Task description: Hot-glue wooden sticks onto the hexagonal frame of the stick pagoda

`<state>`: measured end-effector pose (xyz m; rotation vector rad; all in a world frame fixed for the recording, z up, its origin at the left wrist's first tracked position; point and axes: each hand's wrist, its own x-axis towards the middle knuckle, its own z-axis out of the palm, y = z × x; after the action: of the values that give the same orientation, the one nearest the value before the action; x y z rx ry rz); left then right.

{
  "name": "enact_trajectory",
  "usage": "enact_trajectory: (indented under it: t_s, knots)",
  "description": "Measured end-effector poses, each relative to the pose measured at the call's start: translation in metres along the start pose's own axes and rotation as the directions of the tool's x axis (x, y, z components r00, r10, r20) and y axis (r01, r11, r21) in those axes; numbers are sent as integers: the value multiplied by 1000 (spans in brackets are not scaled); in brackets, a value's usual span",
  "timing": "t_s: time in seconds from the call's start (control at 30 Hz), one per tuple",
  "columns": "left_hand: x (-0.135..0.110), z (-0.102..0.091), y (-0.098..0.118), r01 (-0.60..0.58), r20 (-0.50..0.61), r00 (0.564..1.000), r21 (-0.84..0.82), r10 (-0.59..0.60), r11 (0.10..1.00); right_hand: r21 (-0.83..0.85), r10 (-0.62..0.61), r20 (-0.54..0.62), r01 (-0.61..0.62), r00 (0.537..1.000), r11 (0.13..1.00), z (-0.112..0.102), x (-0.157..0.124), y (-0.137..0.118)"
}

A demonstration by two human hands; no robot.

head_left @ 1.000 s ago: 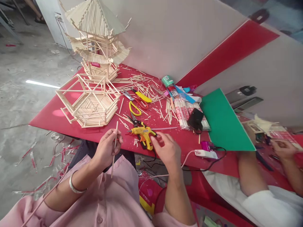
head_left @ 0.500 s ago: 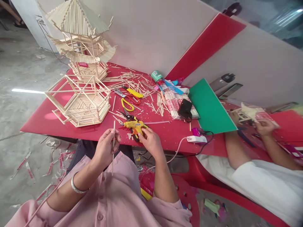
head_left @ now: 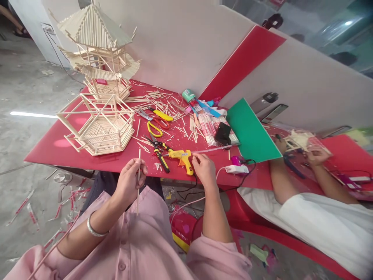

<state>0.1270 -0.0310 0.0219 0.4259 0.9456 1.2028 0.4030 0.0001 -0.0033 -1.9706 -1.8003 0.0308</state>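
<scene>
My left hand is closed around a thin wooden stick, held upright in front of my shirt. Fingertips of my right hand pinch at the rear end of a yellow hot glue gun, whose nozzle points left. A clear glue stick runs out of the gun's back to the right. Just left of the gun lie black-and-yellow pliers. Beyond my left hand stands an open hexagonal stick frame with a slatted base.
A tiered stick pagoda rises at the back left. Loose sticks, scissors and a yellow cutter lie mid-table. A green board, power strip and cables are on the right, beside a co-worker's arms.
My right hand has shifted right, from the glue gun's handle to its rear. The gun has moved right, away from the pliers. My left hand keeps the stick in nearly the same place.
</scene>
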Motion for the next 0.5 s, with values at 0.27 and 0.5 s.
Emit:
enact_trajectory:
  t_s: [0.27,0.5]
  knots:
    - [6,-1,-2,-2,-35,999,18,3,1000,-97,99,-3,-98,995,990,18,-41,-17]
    - [7,2,-6,20,-19,1000,28,-19,999,-70,88,-111,-96,990,993,29,-20,17]
